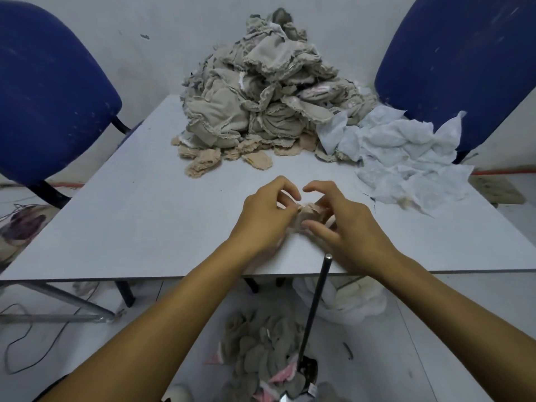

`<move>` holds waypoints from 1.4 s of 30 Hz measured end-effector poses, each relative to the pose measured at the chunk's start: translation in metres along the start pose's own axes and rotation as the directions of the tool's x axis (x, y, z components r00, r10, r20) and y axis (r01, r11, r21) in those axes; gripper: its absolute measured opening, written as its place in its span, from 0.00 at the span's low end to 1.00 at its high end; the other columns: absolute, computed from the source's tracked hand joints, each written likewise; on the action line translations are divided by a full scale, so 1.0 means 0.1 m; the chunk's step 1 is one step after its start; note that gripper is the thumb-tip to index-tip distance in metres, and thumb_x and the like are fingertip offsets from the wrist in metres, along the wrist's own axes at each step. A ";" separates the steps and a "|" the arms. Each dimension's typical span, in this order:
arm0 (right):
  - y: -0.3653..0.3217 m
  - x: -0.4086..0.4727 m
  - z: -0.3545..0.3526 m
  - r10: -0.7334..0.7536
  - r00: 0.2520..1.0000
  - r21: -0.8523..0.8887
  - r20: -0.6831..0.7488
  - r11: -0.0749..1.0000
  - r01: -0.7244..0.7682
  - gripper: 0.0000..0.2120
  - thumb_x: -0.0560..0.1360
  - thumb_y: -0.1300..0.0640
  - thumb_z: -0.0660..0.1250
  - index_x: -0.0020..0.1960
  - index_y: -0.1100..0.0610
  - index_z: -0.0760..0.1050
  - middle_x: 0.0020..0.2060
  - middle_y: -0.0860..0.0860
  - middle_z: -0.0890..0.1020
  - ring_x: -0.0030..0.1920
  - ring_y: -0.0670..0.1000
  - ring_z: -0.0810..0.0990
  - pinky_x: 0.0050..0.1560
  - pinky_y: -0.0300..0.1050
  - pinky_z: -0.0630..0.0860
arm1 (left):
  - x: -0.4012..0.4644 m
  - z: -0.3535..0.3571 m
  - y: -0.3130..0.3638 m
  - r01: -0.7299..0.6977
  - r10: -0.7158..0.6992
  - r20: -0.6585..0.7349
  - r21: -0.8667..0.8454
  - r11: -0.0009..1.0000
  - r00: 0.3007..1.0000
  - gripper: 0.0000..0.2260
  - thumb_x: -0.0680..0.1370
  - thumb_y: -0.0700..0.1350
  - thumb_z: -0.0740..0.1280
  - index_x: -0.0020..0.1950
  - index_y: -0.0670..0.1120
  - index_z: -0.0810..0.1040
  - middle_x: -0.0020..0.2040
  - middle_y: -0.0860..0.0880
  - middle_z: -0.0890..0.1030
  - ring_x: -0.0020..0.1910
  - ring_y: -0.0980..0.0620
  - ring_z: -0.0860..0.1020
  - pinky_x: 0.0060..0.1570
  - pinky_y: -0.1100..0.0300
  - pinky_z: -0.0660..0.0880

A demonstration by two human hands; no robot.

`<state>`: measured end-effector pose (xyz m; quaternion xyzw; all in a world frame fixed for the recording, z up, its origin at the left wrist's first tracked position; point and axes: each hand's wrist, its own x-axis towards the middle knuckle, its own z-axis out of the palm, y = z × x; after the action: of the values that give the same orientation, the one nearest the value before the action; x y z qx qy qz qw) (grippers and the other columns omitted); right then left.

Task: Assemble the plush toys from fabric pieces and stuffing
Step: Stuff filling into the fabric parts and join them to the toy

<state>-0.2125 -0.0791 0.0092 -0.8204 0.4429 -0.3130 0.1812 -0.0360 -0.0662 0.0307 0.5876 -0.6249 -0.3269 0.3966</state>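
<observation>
- Left hand [265,211] and right hand [345,220]: fingers curled, both pinching one small beige fabric piece [309,211] held between them just above the table [145,221]; the piece is largely hidden by the fingers, so its shape cannot be told.
- Progress, judged: early to middle. Beyond the hands, a tall heap of grey-beige sewn skins [261,91] lies flat and apparently unstuffed, with small beige pieces [203,163] scattered at its near foot.
- Beyond and to the right of the right hand: a spread of thin white material [406,158], possibly lining or wadding; which cannot be told.
- Below the forearms, on the floor: a pile of grey pieces with pink parts [261,352], perhaps already handled, and a white bundle [348,300] under the table edge.
- A dark rod [314,309] rises from a base on the floor to the table edge near the right wrist.
- Room: pale wall, blue chairs [52,91] far left and far right of the hands, loose cables on the floor at left.
</observation>
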 end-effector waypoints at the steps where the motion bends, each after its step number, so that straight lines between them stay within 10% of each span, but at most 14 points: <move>1: 0.00 0.00 -0.01 -0.025 1.000 -0.009 -0.013 1.000 0.025 0.24 0.75 0.53 0.72 0.65 0.40 0.65 0.43 0.43 0.78 0.41 0.49 0.80 0.46 0.48 0.78 | 0.00 0.00 0.01 0.028 -0.027 0.017 -0.058 0.998 0.999 0.08 0.79 0.41 0.66 0.46 0.55 0.77 0.42 0.52 0.81 0.40 0.46 0.82 0.36 0.49 0.78; 5: 0.03 0.00 -0.05 0.036 0.997 0.239 -0.062 0.971 -0.020 0.15 0.76 0.56 0.72 0.57 0.41 0.74 0.40 0.43 0.80 0.40 0.46 0.81 0.42 0.38 0.78 | 0.05 -0.01 0.04 0.019 -0.003 0.103 -0.151 0.988 0.995 0.05 0.80 0.42 0.65 0.48 0.51 0.78 0.45 0.49 0.81 0.44 0.46 0.81 0.43 0.54 0.79; 14: -0.03 -0.03 -0.17 0.200 0.967 0.778 0.159 0.577 -0.247 0.06 0.72 0.55 0.72 0.49 0.53 0.81 0.40 0.55 0.82 0.41 0.56 0.83 0.44 0.50 0.83 | 0.03 -0.22 0.03 0.024 0.068 0.442 -0.198 0.980 0.895 0.05 0.78 0.40 0.70 0.50 0.38 0.79 0.40 0.47 0.80 0.39 0.52 0.79 0.41 0.50 0.76; 19: -0.06 -0.12 -0.44 -0.053 0.913 0.703 0.404 0.656 -0.273 0.13 0.71 0.58 0.75 0.54 0.58 0.79 0.45 0.53 0.84 0.45 0.56 0.84 0.45 0.47 0.82 | -0.09 -0.27 0.12 -0.061 0.201 0.374 -0.352 0.934 0.905 0.04 0.73 0.39 0.72 0.45 0.42 0.79 0.37 0.48 0.80 0.34 0.53 0.78 0.35 0.60 0.76; 28: -0.29 -0.43 -0.67 -0.193 0.981 0.460 -0.006 0.871 0.175 0.07 0.72 0.57 0.76 0.49 0.55 0.81 0.40 0.48 0.82 0.40 0.49 0.81 0.41 0.36 0.77 | -0.42 -0.19 0.22 -0.632 0.638 0.076 -0.095 0.769 0.766 0.02 0.76 0.39 0.71 0.46 0.42 0.80 0.41 0.58 0.78 0.37 0.59 0.77 0.37 0.62 0.75; 35: -0.30 -0.55 -0.48 -0.304 0.948 0.251 -0.089 0.914 0.317 0.05 0.73 0.53 0.72 0.48 0.47 0.77 0.38 0.37 0.78 0.37 0.45 0.78 0.39 0.33 0.73 | -0.55 -0.19 0.15 -0.712 0.710 0.069 0.118 0.692 0.701 0.03 0.74 0.36 0.72 0.41 0.37 0.81 0.37 0.48 0.80 0.36 0.57 0.74 0.41 0.70 0.68; 42: -0.22 -0.59 -0.37 -0.421 0.897 0.062 -0.131 0.900 0.432 0.03 0.75 0.57 0.72 0.46 0.54 0.79 0.38 0.44 0.78 0.37 0.41 0.75 0.40 0.31 0.71 | -0.61 -0.13 0.04 -0.793 0.792 0.100 0.196 0.577 0.602 0.07 0.76 0.35 0.71 0.40 0.34 0.79 0.36 0.40 0.78 0.33 0.43 0.75 0.32 0.49 0.71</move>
<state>-0.2486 -0.0178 0.0286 -0.8693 0.2474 -0.4110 0.1193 -0.0263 -0.0040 0.0335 0.2866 -0.8536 -0.0447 0.4326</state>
